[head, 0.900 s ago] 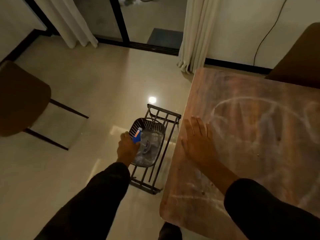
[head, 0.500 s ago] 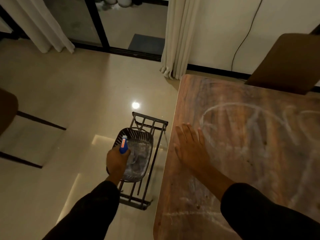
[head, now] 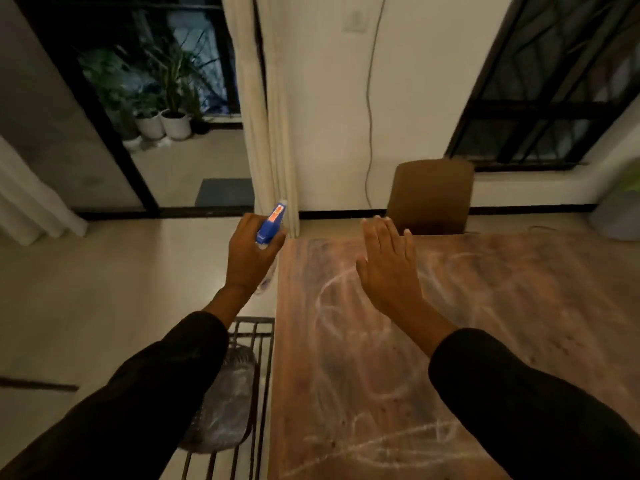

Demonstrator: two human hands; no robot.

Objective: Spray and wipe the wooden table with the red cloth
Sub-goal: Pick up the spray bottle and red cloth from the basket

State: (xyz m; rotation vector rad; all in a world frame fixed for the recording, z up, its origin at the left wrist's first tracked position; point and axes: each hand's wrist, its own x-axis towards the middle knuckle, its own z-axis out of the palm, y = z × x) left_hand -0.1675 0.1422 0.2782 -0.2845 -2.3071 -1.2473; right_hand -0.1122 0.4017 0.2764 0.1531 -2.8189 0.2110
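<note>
The wooden table (head: 502, 341) fills the right half of the view, its top streaked with white chalky smears. My left hand (head: 247, 258) is raised beside the table's left edge and grips a spray bottle (head: 272, 224) with a blue and white head; the bottle's body is mostly hidden behind my fingers. My right hand (head: 389, 268) hovers over the table's far left part, flat, fingers together and stretched out, holding nothing. No red cloth is in view.
A black metal rack (head: 242, 393) stands on the floor against the table's left side, with a dark mesh basket (head: 221, 410) on it. A brown chair (head: 429, 195) sits at the table's far end. Curtains (head: 266, 116) hang near the far left corner.
My left hand lifted the spray bottle out of the basket up to table height. My right hand rose off the tabletop. The camera tilted up toward the wall and windows.
</note>
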